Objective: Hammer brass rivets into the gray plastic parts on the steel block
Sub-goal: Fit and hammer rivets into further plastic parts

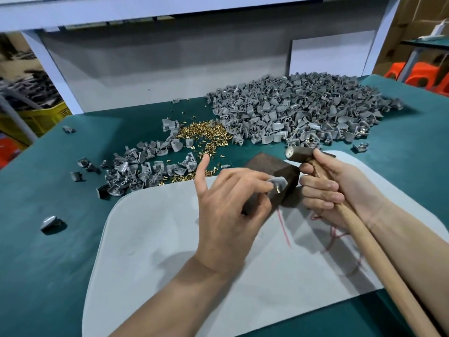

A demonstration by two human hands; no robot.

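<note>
My left hand point(227, 205) pinches a gray plastic part point(278, 181) with a brass rivet point(277, 189) sticking out of it, held against the near corner of the dark steel block point(267, 166). Its little finger points up. My right hand point(332, 188) grips the wooden handle of a hammer point(297, 153) close to the head, which hovers just right of and behind the block. A loose heap of brass rivets point(201, 135) lies behind the block on the green table.
A big pile of gray parts point(301, 110) fills the back right of the green table point(48, 190). A smaller scatter of gray parts point(143, 166) lies at the left. The block stands on a gray mat point(170, 251). A single part point(49, 222) lies at the left.
</note>
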